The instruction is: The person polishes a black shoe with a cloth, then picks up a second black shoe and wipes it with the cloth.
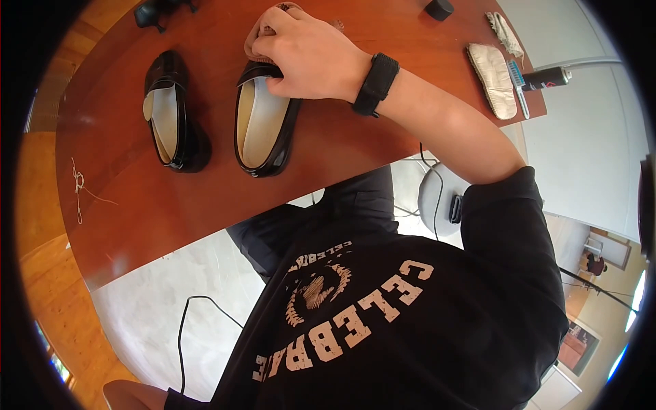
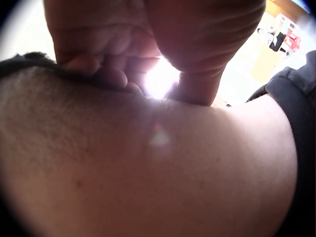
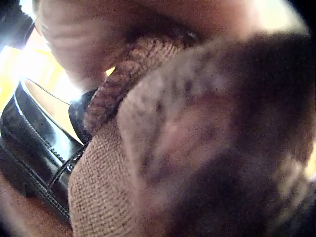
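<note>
My right hand (image 1: 307, 58) grips a brown knitted cloth (image 3: 101, 182) over the toe of the right-hand black loafer (image 1: 277, 160), its thumb near the shoe's opening. In the right wrist view the cloth bunches close to the lens, with glossy black leather (image 3: 42, 136) to its left. To the left in the head view, a second black loafer (image 1: 195, 140) stands upright, untouched. My left hand (image 2: 148, 39) is outside the head view. In the left wrist view its fingers are loosely bent against bare skin, with no object visible in them.
A cream pad (image 1: 492, 82), a blue-bristled brush (image 1: 519, 89), a black spray can (image 1: 547, 78) and a pale cloth (image 1: 504, 33) lie at the table's right. A round black container (image 1: 439, 9) is farther back. Thin string (image 1: 78, 188) lies at the left, a black object (image 1: 158, 14) at the top left.
</note>
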### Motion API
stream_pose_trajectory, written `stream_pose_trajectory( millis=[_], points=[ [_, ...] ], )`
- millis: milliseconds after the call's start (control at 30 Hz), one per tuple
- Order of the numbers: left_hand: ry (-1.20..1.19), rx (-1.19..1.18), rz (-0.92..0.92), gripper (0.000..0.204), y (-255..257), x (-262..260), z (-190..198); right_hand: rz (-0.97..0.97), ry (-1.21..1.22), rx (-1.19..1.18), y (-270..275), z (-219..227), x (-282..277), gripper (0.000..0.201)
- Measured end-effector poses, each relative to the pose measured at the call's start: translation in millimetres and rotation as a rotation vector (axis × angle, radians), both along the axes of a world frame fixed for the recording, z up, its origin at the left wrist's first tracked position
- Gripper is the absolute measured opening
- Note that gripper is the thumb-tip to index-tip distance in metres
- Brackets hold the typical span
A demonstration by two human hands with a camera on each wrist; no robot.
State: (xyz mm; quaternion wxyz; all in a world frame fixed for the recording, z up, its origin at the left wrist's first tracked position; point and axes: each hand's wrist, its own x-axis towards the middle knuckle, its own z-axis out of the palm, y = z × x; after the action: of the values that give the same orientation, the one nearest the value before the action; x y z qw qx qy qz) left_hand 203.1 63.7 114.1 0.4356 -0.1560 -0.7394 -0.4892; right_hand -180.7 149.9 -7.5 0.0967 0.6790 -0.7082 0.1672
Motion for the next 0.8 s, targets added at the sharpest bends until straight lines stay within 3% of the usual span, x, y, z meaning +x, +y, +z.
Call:
stream_pose_trajectory(
  millis=[800],
  points=[
    [-0.007,-0.048,-0.005,0.007,1,5,8,0.034,0.075,0.031,-4,9,3,0.026]
  ],
)
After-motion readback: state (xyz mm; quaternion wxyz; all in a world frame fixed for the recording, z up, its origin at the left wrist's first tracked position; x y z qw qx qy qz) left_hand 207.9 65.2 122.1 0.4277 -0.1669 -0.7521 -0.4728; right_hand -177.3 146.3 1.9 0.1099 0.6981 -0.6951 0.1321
